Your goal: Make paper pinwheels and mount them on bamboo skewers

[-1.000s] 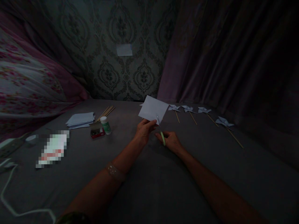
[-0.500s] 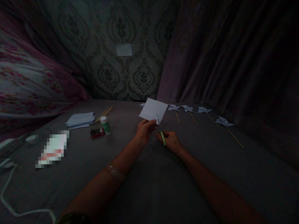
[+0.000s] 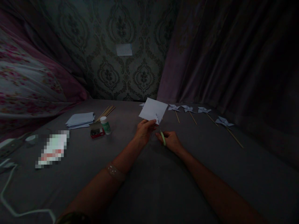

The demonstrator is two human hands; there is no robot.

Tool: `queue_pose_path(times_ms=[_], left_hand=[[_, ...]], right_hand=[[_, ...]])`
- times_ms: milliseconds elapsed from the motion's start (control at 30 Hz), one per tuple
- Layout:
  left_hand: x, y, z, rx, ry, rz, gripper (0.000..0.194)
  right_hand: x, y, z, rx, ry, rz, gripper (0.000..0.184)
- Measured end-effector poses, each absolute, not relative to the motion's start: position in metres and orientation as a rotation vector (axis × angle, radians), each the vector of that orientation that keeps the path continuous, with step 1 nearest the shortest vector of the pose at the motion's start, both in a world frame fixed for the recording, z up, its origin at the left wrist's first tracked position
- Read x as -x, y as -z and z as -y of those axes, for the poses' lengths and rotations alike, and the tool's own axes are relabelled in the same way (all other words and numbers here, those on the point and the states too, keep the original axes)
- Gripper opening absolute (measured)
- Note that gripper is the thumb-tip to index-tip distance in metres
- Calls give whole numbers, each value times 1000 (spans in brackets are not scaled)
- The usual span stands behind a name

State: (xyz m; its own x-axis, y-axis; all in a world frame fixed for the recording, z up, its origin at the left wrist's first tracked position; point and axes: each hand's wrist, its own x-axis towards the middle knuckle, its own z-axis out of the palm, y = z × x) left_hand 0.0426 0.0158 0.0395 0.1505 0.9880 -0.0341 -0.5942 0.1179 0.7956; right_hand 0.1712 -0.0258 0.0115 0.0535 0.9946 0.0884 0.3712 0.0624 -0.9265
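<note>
My left hand (image 3: 145,130) pinches the lower corner of a white square sheet of paper (image 3: 153,109), held up off the grey surface. In my right hand (image 3: 171,140) is a pair of scissors (image 3: 163,138) with light green handles. Their metal blades point up and lie at the paper's lower right part, near my left fingertips. How far the blades are apart I cannot tell. Behind the paper, a pinwheel (image 3: 141,105) is mostly hidden.
Paper pinwheels on sticks (image 3: 188,109) lie in a row to the right. On the left are stacked paper (image 3: 80,120), wooden sticks (image 3: 106,112), a white-capped green bottle (image 3: 106,126), a small red box of dark bits (image 3: 97,132), a blurred packet (image 3: 53,149) and a white cable (image 3: 30,212).
Hardly anything differs. Both hands, the paper and the scissors stay in nearly the same place.
</note>
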Motion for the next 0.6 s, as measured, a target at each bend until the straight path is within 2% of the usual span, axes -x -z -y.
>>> queue_pose_path(times_ms=[233,433,600], left_hand=[[-42,-41,-15,-739,-1289,-688,21],[-43,-40,-15,-718,-1292,-694,29],[-41,-38,-18,-732,-1373,-747,32]], right_hand=[[-171,-13,27,1434,-897,1471,49],[-172,-10,25,1440,-902,1477,49],[-170,-5,24,1397,-861,1606,42]])
